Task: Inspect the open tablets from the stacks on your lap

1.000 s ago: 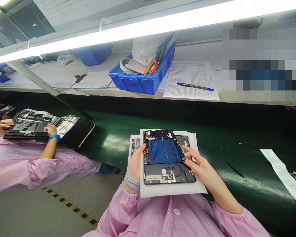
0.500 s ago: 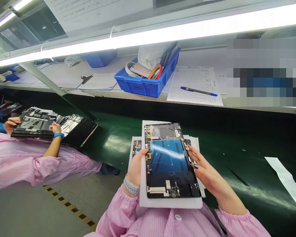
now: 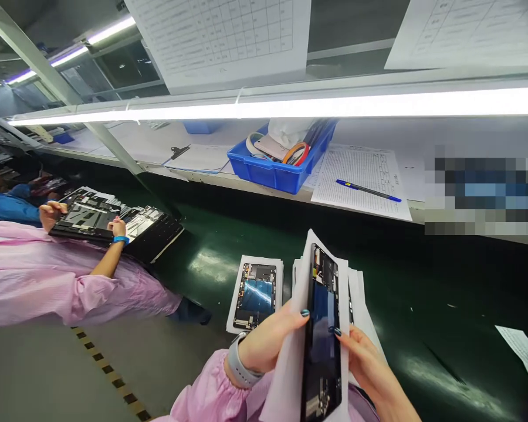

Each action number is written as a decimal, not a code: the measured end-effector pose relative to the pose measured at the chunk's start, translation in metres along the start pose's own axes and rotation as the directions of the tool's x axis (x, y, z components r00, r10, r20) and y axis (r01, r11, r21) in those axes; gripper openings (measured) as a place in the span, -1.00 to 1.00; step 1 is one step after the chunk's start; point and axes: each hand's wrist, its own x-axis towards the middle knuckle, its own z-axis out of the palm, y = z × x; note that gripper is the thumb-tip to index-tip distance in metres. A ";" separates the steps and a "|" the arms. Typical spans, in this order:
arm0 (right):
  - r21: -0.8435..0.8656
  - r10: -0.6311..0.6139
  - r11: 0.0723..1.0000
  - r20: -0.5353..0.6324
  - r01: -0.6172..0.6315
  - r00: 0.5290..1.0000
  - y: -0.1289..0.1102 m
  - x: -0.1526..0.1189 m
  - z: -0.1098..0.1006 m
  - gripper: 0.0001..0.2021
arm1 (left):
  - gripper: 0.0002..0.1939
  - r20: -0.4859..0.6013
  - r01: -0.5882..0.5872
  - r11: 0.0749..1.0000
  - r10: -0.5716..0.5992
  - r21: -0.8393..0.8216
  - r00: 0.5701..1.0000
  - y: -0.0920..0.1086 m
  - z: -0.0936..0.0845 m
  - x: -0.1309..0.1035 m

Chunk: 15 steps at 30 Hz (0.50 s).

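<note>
I see both hands, left hand and right hand, gripping open tablet on white sheet; now tilted up on edge near belt's front edge, earlier flat.

A blue plastic bin stood on the pale shelf, packed with tape rolls and a white bag. Just right of it lay a printed white form sheet with a blue pen on it; to its left lay a clipboard. On the dark green belt rested a second opened tablet on white paper. At far left, a co-worker in a pink smock handled a dark opened device.
</note>
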 end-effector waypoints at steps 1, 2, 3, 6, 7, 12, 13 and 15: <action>0.013 0.005 1.000 0.013 -0.006 1.000 0.003 0.000 0.002 -0.76 | -0.49 0.040 -0.037 0.996 0.034 0.081 0.999 -0.001 0.002 -0.001; 0.024 0.001 1.000 0.016 -0.002 1.000 0.006 0.001 0.005 -0.74 | -0.48 0.067 -0.068 0.984 0.057 0.168 0.996 -0.001 0.004 -0.001; 0.029 -0.005 1.000 0.014 0.004 1.000 0.009 0.001 0.007 -0.71 | -0.48 0.087 -0.093 0.964 0.073 0.249 0.994 -0.002 0.004 -0.002; 0.028 -0.025 0.999 0.001 0.025 1.000 0.017 0.003 0.013 -0.66 | -0.41 0.131 -0.126 0.909 0.080 0.398 0.988 -0.002 0.004 -0.005; 0.025 -0.033 0.999 -0.004 0.033 0.999 0.019 0.003 0.014 -0.66 | -0.40 0.138 -0.130 0.899 0.078 0.418 0.987 -0.002 0.003 -0.006; -0.037 -0.078 0.996 -0.028 0.077 0.997 0.021 0.004 0.016 -0.66 | -0.40 0.161 -0.158 0.882 0.095 0.444 0.982 0.002 0.003 -0.009; -0.063 -0.099 0.993 -0.040 0.096 0.994 0.020 0.004 0.016 -0.67 | -0.37 0.169 -0.162 0.887 0.097 0.431 0.981 0.004 0.002 -0.010; -0.130 -0.172 0.978 -0.083 0.161 0.982 0.016 0.004 0.013 -0.67 | -0.32 0.177 -0.165 0.899 0.100 0.406 0.979 0.006 -0.002 -0.011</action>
